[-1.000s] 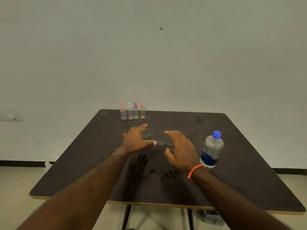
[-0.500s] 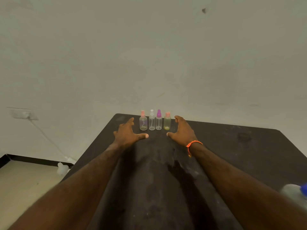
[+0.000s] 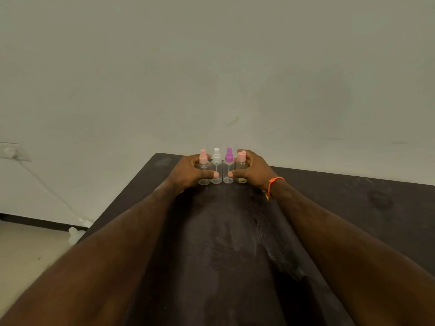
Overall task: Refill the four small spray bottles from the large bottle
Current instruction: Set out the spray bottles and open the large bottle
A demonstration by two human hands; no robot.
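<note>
Four small clear spray bottles stand upright in a tight row at the far edge of the dark table (image 3: 353, 208): a pink-capped one (image 3: 203, 171), a white-capped one (image 3: 216, 168), a purple-capped one (image 3: 228, 169) and a second pink-capped one (image 3: 242, 170) with a little yellowish liquid. My left hand (image 3: 188, 172) wraps the left two bottles, thumb across their fronts. Around the right two curls my right hand (image 3: 253, 171), with an orange band at its wrist. The large bottle is out of view.
A white wall rises just behind the table's far edge. A wall socket (image 3: 10, 151) with a white cable (image 3: 54, 196) sits at the left, and a white object (image 3: 74, 234) lies on the floor by the table's left edge.
Both hands reached forward from the table's middle and closed around the row of small bottles. The view swung left and closer, so the large bottle left the frame.
</note>
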